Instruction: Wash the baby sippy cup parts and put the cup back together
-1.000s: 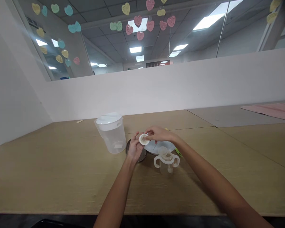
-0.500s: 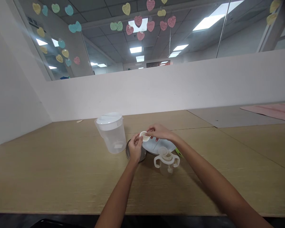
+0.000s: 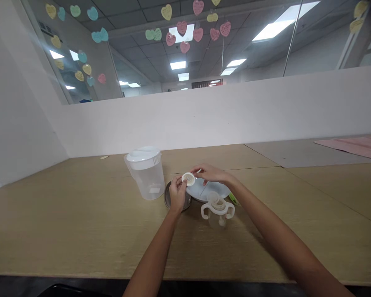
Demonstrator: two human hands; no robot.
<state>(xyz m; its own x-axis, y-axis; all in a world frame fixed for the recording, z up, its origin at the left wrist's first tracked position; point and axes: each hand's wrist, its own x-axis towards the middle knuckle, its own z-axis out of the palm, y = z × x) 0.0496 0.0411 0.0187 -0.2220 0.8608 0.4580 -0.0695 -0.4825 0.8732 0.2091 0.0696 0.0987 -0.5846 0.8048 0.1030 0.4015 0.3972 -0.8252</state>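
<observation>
My left hand [image 3: 177, 194] pinches a small round cream-coloured ring piece [image 3: 188, 179] and holds it up over a dark round dish [image 3: 167, 200]. My right hand [image 3: 210, 173] hovers just right of the ring, fingers curled, with a thin white stick-like piece at its fingertips that I cannot make out. Below both hands lies a pale blue plate [image 3: 204, 190]. In front of the plate stands a clear two-handled baby cup [image 3: 217, 210].
A clear plastic jug with a white lid [image 3: 144, 172] stands left of the hands on the wooden table [image 3: 80, 222]. Something green [image 3: 233, 199] pokes out beside the plate. A white partition [image 3: 204, 111] runs behind; a pink cloth [image 3: 355, 144] lies far right.
Both hands shifted slightly. My left hand turned the ring piece and now holds it alone, while my right hand's fingers drew off it to the right.
</observation>
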